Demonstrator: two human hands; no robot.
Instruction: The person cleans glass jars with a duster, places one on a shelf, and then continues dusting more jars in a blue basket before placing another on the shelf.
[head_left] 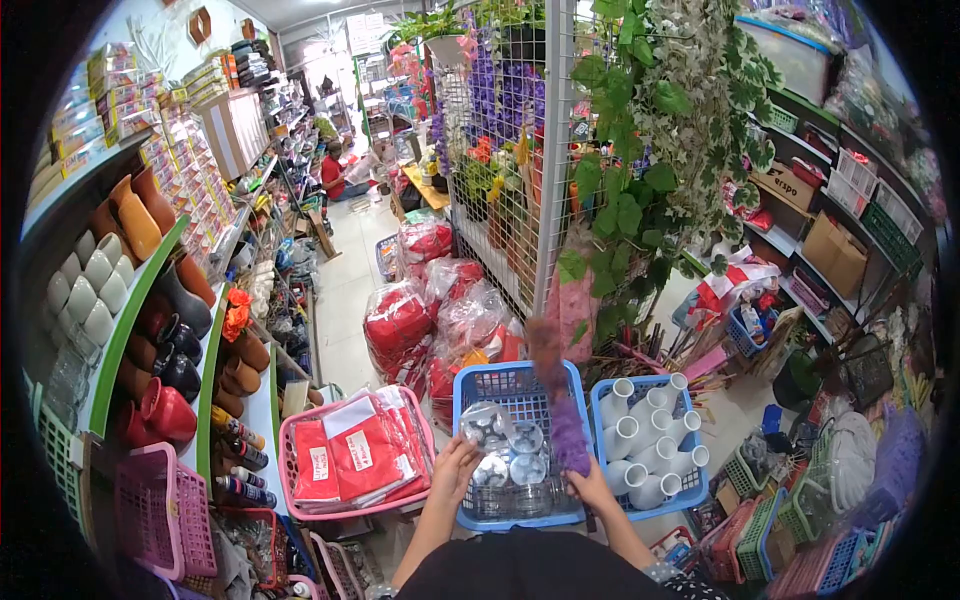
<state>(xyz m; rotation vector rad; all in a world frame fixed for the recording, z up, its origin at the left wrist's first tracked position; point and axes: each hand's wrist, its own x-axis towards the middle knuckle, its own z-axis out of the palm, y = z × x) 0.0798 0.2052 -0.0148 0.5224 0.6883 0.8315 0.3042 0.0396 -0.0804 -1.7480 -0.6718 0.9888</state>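
Two bare hands work over a blue plastic lattice basket (500, 388) standing among other baskets on the shop floor. The left hand (455, 468) reaches over the basket's near-left corner, its fingers bent onto the edge of the clear plastic packets (510, 455) of round silvery pieces heaped inside; whether it pinches a packet cannot be told. The right hand (592, 490) is closed around the lower end of a purple fluffy duster (568, 430), which stands nearly upright along the basket's right wall. Just to the right, a second blue basket (682, 496) holds white tube-shaped pots (640, 440). To the left, a pink plastic basket (290, 440) carries flat red packets (360, 455). Behind, red goods in clear bags (400, 320) lie on the floor beside a white wire grid panel (500, 150).
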